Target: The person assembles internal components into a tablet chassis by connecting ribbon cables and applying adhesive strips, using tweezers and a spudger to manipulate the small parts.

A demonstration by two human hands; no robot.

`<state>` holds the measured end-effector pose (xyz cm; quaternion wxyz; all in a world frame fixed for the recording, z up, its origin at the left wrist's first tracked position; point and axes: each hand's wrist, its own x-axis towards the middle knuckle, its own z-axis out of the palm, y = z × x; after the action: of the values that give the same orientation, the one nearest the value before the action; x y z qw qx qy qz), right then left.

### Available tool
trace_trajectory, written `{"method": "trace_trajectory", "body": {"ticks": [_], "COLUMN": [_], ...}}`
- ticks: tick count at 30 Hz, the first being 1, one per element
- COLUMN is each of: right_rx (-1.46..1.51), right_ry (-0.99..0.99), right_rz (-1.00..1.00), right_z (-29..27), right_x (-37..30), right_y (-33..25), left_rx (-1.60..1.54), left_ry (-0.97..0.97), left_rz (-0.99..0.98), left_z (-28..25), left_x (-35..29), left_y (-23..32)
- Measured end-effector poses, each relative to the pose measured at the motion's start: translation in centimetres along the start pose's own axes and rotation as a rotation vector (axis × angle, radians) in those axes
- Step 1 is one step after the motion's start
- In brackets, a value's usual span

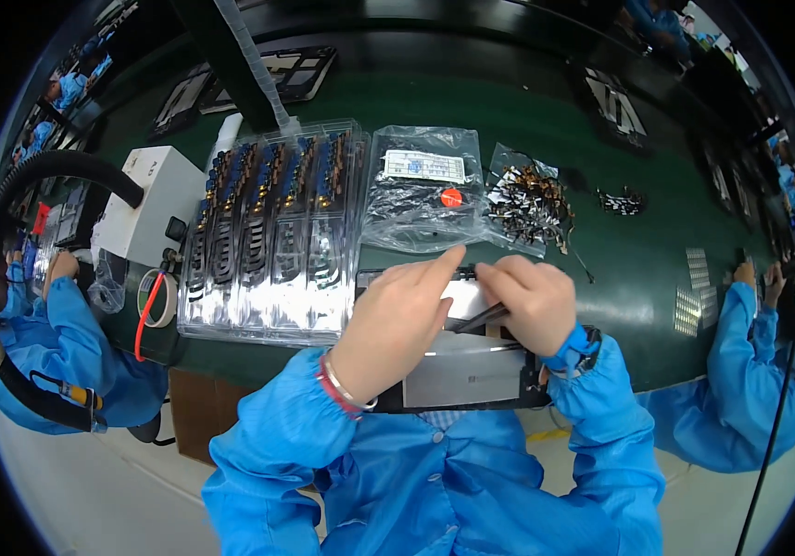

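In front of me lies an opened tablet-like device with a dark frame and a silver, battery-like panel. My left hand rests over its left side, index finger stretched toward the far edge and thumb apart; its other fingers are partly hidden. Closed fingers of my right hand grip dark tweezers, which slant down to the left over the device's middle. Both hands' fingertips are close to the far edge, where small dark parts show. What the tweezer tips touch is too small to make out.
Left stands a clear plastic tray of flex-cable parts, beside a white box with a black hose. Beyond my hands lie a clear bag and a pile of small cables. Co-workers in blue sit on both sides.
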<state>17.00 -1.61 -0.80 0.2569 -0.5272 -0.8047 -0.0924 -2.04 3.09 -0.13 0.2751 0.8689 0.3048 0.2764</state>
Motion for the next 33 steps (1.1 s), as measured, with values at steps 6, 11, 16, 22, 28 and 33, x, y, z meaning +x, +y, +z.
{"method": "trace_trajectory", "body": {"ticks": [6,11,16,22,28,33], "right_rx": [-0.009,-0.038,0.138,0.099,0.223,0.575], "right_ry": [-0.11,-0.12,-0.082,-0.066,0.052,0.019], "right_rz": [-0.028,-0.024,0.185,0.492,0.506,0.678], "right_z": [1.2,1.2,-1.1,-2.9,-2.2,-3.6], "right_x": [-0.7,-0.7,-1.1,-5.3,-6.1,-4.8], "right_y": [-0.1,0.0,1.0,2.9,3.0,2.5], "left_rx": [0.095,0.118,0.339,0.317,0.385,0.432], "left_ry": [-0.064,-0.104,-0.173,-0.214,-0.205,-0.209], "left_rz": [0.072,0.093,0.095,0.078,0.063,0.129], "left_z": [2.0,2.0,2.2,2.3,2.2,2.0], "left_x": [0.5,0.7,0.3,-0.4,-0.4,-0.3], "left_y": [-1.5,-1.4,-1.2,-0.5,-0.3,-0.3]}}
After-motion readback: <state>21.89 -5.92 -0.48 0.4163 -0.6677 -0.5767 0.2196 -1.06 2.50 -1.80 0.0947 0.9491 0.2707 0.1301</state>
